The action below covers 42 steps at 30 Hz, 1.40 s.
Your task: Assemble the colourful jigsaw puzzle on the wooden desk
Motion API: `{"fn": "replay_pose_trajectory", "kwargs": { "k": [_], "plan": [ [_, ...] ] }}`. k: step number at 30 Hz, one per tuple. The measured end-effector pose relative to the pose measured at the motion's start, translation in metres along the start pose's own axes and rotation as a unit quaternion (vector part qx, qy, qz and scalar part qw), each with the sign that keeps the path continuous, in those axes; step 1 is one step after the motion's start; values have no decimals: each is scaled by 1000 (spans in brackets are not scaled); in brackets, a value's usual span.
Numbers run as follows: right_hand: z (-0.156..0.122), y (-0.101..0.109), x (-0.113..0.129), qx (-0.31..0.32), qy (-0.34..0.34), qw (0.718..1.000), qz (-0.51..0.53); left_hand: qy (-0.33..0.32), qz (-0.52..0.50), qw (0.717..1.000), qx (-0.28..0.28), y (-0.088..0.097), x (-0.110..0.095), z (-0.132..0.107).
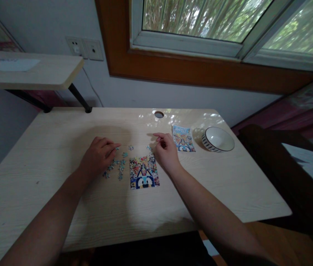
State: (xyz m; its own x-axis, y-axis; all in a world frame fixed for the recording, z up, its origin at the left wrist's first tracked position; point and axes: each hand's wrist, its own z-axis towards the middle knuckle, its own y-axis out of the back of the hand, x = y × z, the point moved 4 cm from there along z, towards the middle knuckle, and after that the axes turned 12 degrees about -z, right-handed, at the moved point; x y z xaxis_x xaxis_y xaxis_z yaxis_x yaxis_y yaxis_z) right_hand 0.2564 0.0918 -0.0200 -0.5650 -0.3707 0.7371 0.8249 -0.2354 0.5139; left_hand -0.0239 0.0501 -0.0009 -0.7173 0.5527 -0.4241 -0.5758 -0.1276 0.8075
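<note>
A partly assembled jigsaw puzzle [144,173] lies flat on the table, with a blue dog's face along its lower edge and a crowded, colourful pattern above. Left of it are several loose puzzle pieces [121,168]. My left hand [98,155] rests over their upper left side, fingers stretched and a little apart; its fingertips are at one piece. Just off the puzzle's upper right corner is my right hand [167,150], index finger extended and the others curled, with nothing visible in it. Between the hands lie a single piece [131,147] and another small piece [149,147].
A printed reference picture [183,139] lies right of my right hand, beside a white bowl [219,139] with dark stripes. The table [103,218] has a round cable hole [159,115] at the back. A raised shelf [31,72] stands at the left.
</note>
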Motion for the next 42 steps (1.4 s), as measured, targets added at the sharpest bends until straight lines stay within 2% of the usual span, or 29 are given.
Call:
{"fn": "replay_pose_trajectory", "kwargs": {
  "k": [16,42],
  "plan": [
    [-1,-5,5,44,48,998,3,8,-7,1000,8,0,3,0],
    [-1,-6,6,52,39,998,6,7,-4,1000,13,-4,4,-1]
  ]
}}
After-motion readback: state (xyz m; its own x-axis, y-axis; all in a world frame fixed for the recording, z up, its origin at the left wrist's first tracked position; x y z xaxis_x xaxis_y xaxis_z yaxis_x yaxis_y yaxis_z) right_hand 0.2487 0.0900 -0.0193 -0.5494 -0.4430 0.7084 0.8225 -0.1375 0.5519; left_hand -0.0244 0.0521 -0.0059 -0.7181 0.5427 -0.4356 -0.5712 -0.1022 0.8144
